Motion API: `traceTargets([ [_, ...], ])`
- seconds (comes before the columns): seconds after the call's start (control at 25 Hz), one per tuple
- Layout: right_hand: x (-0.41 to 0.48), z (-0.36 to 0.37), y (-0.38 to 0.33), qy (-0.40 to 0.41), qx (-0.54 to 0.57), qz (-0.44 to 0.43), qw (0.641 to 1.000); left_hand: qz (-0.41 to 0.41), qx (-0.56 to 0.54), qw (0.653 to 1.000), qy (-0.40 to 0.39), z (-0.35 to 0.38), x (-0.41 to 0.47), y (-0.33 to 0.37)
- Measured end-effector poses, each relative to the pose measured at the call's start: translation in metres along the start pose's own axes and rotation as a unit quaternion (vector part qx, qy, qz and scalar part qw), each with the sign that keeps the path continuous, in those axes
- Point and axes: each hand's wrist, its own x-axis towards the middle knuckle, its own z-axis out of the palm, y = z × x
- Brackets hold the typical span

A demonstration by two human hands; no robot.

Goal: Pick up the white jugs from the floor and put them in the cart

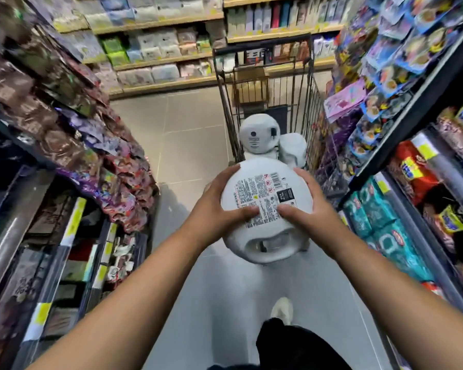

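My left hand (219, 206) and right hand (310, 209) grip a white jug (262, 182) (label up), fingers curled round its sides. Two jugs (259, 134) lie in the cart (313, 110).

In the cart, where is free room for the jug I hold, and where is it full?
The near end of the cart is crowded: two white jugs lie there. A cardboard box fills the far end. The gap between them, by the right wall, looks free for the held jug.

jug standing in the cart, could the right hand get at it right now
Probably not yet: the right hand, with the left hand, is gripping the held jug, which sits between it and the cart jug.
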Motion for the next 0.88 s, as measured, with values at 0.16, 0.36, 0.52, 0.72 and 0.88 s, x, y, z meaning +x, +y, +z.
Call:
traceTargets([
  [0.16,0.075,-0.05,0.008,-0.001,0.004,0.026,1.0,-0.03,0.005,0.999,-0.011,0.029,0.086,0.004],
  [0.36,0.147,-0.082,0.027,-0.007,0.001,0.056,0.998,-0.054,0.01,0.998,-0.036,0.046,0.166,-0.004],
  [0.52,0.209,-0.096,0.049,0.033,0.05,0.113,0.992,-0.083,0.002,0.99,-0.114,0.05,0.249,-0.014],
  [0.72,0.282,-0.1,0.084,0.097,0.118,0.202,0.967,-0.115,0.02,0.969,-0.216,0.058,0.355,-0.053],
  [0.88,0.332,-0.097,0.132,0.156,0.183,0.249,0.938,-0.137,0.053,0.951,-0.273,0.076,0.432,-0.106],
])
